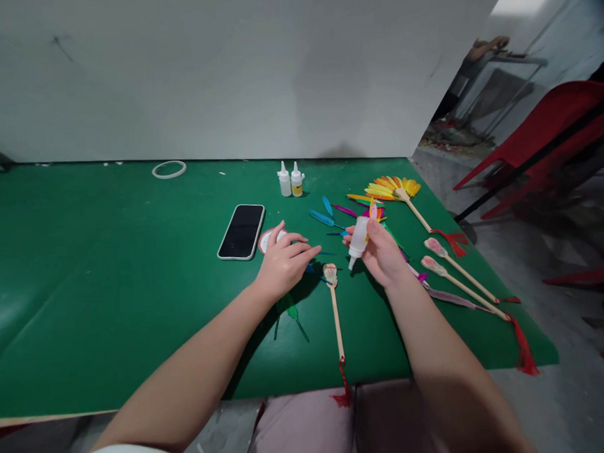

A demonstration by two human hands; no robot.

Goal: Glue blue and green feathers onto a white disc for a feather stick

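My right hand (382, 247) is wrapped round a white glue bottle (358, 239), its nozzle tilted down. Below and left of the nozzle lies a wooden fan handle (336, 318) with a smeared round head and a red tassel. My left hand (286, 260) hovers palm down to the left of that head, fingers spread, with blue feathers near and under it. Partly behind the left fingers sits a round white disc with a red rim (264, 241). Green feathers (291, 307) lie below the left hand, and colourful feathers (344, 210) beyond the bottle.
A phone (241, 232) lies left of the disc. Two glue bottles (290, 180) stand near the wall. A finished yellow feather fan (392, 189) and two bare fan handles (465, 283) lie right. A tape ring (168, 170) is at back left; red chairs (541, 125) stand beyond the table.
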